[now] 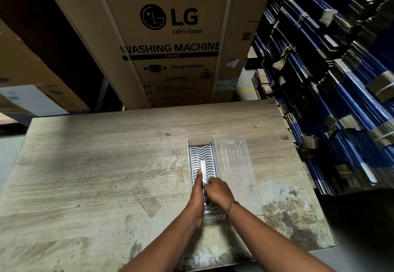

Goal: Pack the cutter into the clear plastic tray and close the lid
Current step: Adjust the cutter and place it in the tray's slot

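Observation:
A clear plastic tray [200, 140] lies lengthwise on the wooden table [106, 165], right of centre. Its hinged clear lid [238, 169] lies open flat on the table along the tray's right side. The cutter [203, 160], a white wavy-bladed grid with a central metal bar, sits inside the tray. My left hand [197, 195] presses on the cutter's left part, fingers stretched forward along it. My right hand [217, 190], with a gold bracelet on the wrist, is closed around the cutter's central bar at the near end. The tray's near end is hidden under both hands.
A large LG washing machine carton [170, 37] stands against the table's far edge. Stacks of blue and black flat bundles [330, 79] crowd the table's right side. More cartons [32, 75] stand at the far left. The table's right near corner is worn and stained.

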Available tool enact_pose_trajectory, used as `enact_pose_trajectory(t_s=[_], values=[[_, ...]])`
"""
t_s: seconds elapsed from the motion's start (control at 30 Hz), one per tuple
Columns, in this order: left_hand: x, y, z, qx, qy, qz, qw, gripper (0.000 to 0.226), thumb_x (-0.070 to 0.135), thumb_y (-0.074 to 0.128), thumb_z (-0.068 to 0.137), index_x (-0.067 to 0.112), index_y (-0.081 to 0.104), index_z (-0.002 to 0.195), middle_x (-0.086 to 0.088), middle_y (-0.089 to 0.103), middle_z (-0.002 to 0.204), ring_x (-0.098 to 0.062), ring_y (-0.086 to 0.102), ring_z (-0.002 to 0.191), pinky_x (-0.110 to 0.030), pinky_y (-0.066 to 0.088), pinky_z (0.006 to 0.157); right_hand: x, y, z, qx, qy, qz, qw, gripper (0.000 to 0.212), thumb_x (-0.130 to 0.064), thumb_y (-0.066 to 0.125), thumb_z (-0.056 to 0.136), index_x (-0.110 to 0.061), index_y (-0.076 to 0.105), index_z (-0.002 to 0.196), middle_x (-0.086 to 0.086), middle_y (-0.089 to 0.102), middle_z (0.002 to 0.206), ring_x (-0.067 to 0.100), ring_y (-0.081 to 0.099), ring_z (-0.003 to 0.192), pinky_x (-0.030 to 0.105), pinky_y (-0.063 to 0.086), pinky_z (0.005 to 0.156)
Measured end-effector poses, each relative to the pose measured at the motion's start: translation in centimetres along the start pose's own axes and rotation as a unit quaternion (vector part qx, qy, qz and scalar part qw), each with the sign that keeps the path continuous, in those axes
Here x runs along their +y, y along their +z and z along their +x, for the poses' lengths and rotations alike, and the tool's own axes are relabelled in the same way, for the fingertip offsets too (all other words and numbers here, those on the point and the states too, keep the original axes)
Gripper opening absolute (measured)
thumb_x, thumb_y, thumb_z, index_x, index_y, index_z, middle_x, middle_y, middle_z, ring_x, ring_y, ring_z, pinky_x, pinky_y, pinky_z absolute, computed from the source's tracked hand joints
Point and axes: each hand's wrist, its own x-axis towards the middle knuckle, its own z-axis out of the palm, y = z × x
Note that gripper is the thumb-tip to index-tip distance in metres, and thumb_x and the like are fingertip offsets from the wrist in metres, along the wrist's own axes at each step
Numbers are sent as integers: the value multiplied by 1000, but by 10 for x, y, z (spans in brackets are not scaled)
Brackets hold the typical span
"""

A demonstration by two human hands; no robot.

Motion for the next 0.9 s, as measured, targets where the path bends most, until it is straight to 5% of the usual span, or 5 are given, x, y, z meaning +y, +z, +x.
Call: enact_pose_trajectory(t_s=[0.2, 0.33, 0.47, 0.7, 0.9], values=[[-1, -3, 3, -17, -4, 13, 1000, 62, 61, 27, 100, 9, 60, 89, -17, 59, 87, -22, 59, 78, -31, 45, 70, -1, -1, -3, -4, -1, 1, 1000, 17, -30, 47, 81, -23, 48, 66, 15, 73, 103, 34, 69, 97, 37, 54, 80], [-4, -9, 5, 12, 6, 10, 1000, 72, 70, 33, 94, 12, 64, 124, -14, 71, 122, -28, 66, 109, -33, 49, 78, -1, -4, -8, -4, -12, 10, 1000, 10, -26, 43, 79, -20, 50, 74, 13, 68, 98, 32, 65, 92, 35, 47, 74], [1, -15, 0, 21, 20, 19, 999, 80, 71, 27, 94, 20, 32, 156, 2, 40, 160, -17, 43, 143, -34, 43, 93, -1, -8, -16, 0, -47, 68, 997, 12, -20, 48, 80, -21, 51, 68, 0, 61, 81, 25, 58, 77, 38, 48, 70], [-3, -17, -15, 8, 68, 14, 998, 66, 62, 34, 97, 13, 55, 136, -11, 64, 134, -25, 60, 126, -40, 49, 97, 28, -28, -25, 14, -75, 246, 966, 36, -13, 56, 89, -26, 65, 122, -2, 69, 123, 15, 66, 109, 45, 55, 98], [-29, 7, -29, -68, 61, 71, 993, 84, 77, 27, 89, 19, 47, 147, 0, 55, 146, -16, 53, 131, -49, 36, 116, 64, -68, -36, 78, -55, 307, 947, 30, -4, 55, 94, -19, 67, 118, -3, 71, 112, 12, 66, 100, 30, 51, 76]])
